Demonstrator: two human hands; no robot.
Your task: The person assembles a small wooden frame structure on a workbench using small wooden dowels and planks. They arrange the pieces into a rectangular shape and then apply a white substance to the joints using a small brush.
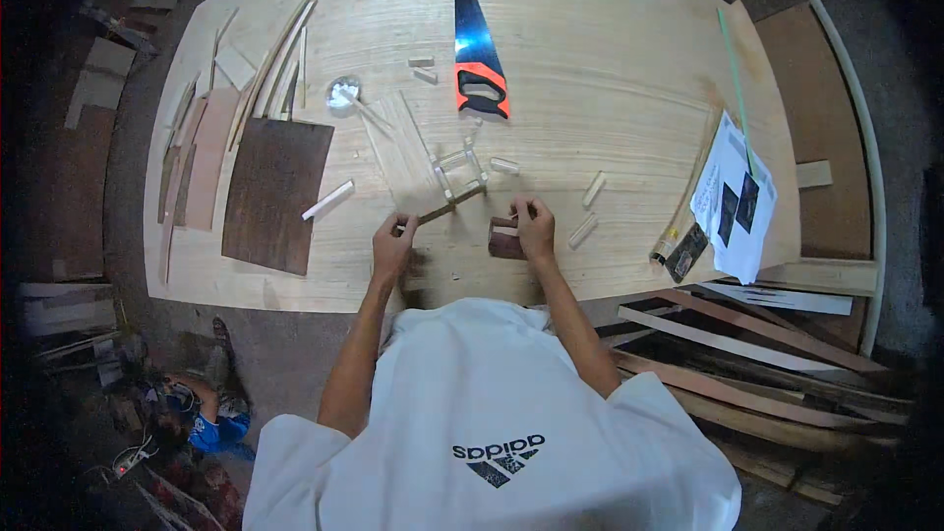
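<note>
My left hand (395, 240) is at the near edge of the table, its fingertips pinched at the left end of a narrow dark wooden strip (450, 206). That strip meets the near side of a small pale frame of wooden sticks (460, 171). A light wooden board (399, 149) lies just left of the frame. To the right, my right hand (534, 228) has its thumb and fingers drawn together beside a small dark brown wooden piece (505, 242). Whatever is between those fingertips is too small to make out. Short pale sticks (504, 166) lie around the frame.
Beyond the frame lies a handsaw (478, 54) with an orange and black handle. A shiny round dish (343, 95) with a stick across it, a dark board (277, 195) and long strips (278, 54) are leftward. Papers (736, 202) lie right. A person (218, 423) is low left.
</note>
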